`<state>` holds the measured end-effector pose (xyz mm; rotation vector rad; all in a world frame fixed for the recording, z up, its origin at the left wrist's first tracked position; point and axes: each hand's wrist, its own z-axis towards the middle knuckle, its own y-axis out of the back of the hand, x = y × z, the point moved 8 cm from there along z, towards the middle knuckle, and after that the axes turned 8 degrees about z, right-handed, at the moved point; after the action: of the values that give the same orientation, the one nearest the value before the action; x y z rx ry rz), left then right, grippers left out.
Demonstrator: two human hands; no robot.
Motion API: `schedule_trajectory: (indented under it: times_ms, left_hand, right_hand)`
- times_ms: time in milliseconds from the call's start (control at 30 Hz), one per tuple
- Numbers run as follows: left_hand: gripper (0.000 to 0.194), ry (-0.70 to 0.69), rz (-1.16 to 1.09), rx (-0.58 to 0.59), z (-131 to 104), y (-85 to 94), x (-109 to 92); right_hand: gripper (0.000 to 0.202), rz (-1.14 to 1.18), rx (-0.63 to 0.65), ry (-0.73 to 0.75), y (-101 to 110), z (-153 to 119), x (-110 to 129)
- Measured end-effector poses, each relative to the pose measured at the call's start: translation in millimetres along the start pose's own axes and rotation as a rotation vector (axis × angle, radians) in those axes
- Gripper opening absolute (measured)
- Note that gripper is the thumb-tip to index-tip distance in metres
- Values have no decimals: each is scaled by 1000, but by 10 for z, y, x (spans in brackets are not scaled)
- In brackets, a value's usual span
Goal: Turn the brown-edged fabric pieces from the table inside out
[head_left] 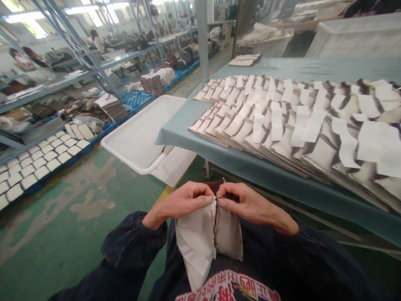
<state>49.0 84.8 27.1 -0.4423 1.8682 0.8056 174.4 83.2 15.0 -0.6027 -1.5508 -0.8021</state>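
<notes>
A pale cream sewn fabric piece (pixel 197 238) with a dark seam down its middle hangs over my lap. Its upper edge shows some dark brown material. My left hand (pixel 191 198) pinches the top edge just left of the seam, thumb toward me. Close beside it, my right hand (pixel 246 200) grips the same edge right of the seam. The two hands nearly touch at the seam's top. What exactly lies between the fingertips is too small to make out.
A table with a grey-green cover (pixel 175 129) bears rows of overlapping fabric pieces (pixel 322 150) with white strips. Beside it stands a white plastic bin (pixel 134 138). Blue pallets (pixel 138 99) and shelving racks (pixel 78 42) line the left. Other people sit far back.
</notes>
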Motion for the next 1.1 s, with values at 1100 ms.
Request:
schedule_trajectory:
  times_ms: [1100]
  left_hand:
    - [30, -71, 52, -43, 2, -20, 31]
  right_hand:
    - [24, -54, -77, 59, 19, -43, -14]
